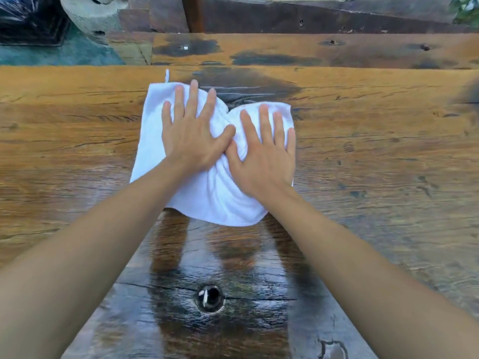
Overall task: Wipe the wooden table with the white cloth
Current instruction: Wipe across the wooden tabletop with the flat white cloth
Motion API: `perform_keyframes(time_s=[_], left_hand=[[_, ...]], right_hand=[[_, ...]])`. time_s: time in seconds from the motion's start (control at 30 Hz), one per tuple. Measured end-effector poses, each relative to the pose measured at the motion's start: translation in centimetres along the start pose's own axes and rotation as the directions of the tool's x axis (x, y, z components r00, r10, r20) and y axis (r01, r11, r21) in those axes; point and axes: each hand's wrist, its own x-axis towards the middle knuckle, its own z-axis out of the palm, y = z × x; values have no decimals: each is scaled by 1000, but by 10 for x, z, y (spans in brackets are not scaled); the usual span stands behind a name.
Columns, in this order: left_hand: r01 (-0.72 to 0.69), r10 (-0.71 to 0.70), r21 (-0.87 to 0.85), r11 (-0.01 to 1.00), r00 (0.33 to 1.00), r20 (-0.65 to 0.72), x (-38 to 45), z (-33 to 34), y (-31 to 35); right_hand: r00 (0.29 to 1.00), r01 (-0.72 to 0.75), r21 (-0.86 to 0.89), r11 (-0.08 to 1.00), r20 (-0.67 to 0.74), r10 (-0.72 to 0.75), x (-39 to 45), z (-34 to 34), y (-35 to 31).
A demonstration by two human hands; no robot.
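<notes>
The cloth [207, 193] lies spread on the surface [77, 141] directly under both hands, bunched into folds in the gap between them and lying flatter toward its left edge. A small tag or loop sticks up from its far left corner, just beyond the left fingertips. Its near edge curves out a little past the wrists, toward the person.

The left hand [190, 141] lies flat on the left half of the cloth, palm down, fingers straight and spread, thumb angled toward the other hand. It presses on the cloth and grips nothing. The right hand [264, 156] lies flat on the right half in the same way, fingers straight and a little apart, the little finger at the cloth's right edge. Its thumb lies beside the left thumb, with a ridge of gathered cloth between the two. Both forearms are bare and reach forward from the near corners of the view.

The surface is of broad wooden planks, orange-brown to either side of the hands, with dark glossy patches beyond the fingertips and a wide dark shiny stretch between the forearms. In that near stretch, between the arms, there is a round knot hole [210, 298] with a crack running across it. I see no containers. Past the far edge of the surface stand dark timber boards [298, 19], and beyond the left hand a pale stone block [90, 14].
</notes>
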Motion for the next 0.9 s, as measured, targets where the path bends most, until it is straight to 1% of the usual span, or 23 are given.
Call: perform_keyframes(time_s=[0.17,0.3,0.5,0.57,0.67,0.7,0.9], left_hand=[[-35,34,34,999,999,14,34,-1,6],[-49,49,47,998,999,0,62,2,9],[-19,21,48,999,999,-27,71,5,13],[-24,26,38,999,998,-52,74,2,10],[-19,21,29,999,997,-79,61,2,9],[-3,5,34,999,998,-61,44,6,15],[6,-7,75,997,1000,15,3,16,37]], right_hand=[[1000,9,8,1000,-8,-9,18,-4,3],[999,40,19,999,-15,-40,47,-5,9],[997,72,12,997,38,-72,81,-9,20],[995,88,26,996,33,-89,90,-10,15],[995,93,20,995,22,-94,88,-11,17],[995,86,4,996,42,-86,75,-13,27],[994,96,5,995,55,-96,42,-15,61]])
